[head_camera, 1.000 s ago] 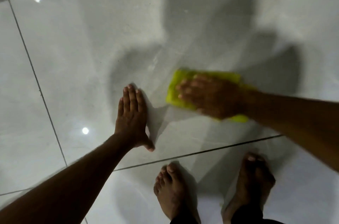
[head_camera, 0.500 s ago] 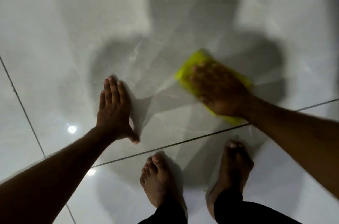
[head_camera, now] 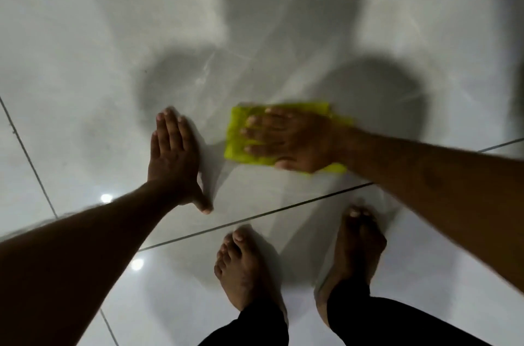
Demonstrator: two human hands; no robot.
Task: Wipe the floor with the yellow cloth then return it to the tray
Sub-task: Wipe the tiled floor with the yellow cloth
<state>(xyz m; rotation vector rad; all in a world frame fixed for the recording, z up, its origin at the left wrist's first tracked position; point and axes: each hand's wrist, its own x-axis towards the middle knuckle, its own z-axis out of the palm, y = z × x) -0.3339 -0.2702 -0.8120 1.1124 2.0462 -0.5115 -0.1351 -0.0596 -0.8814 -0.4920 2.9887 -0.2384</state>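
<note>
On the glossy grey floor tiles [head_camera: 85,62], at the left, the left hand [head_camera: 174,160] lay flat, fingers straight and close together, thumb spread out to the side. Just to its right, apart from it, the yellow cloth [head_camera: 241,136] lay folded on the same tile. The right hand [head_camera: 292,141] pressed on the cloth, palm down, fingers spread. Two bare feet [head_camera: 243,266] stood behind the grout line [head_camera: 255,215].

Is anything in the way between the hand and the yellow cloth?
No. The right hand lies flat on the yellow cloth, pressing it to the tiled floor. The left hand rests on bare tile beside it. No tray is in view.
</note>
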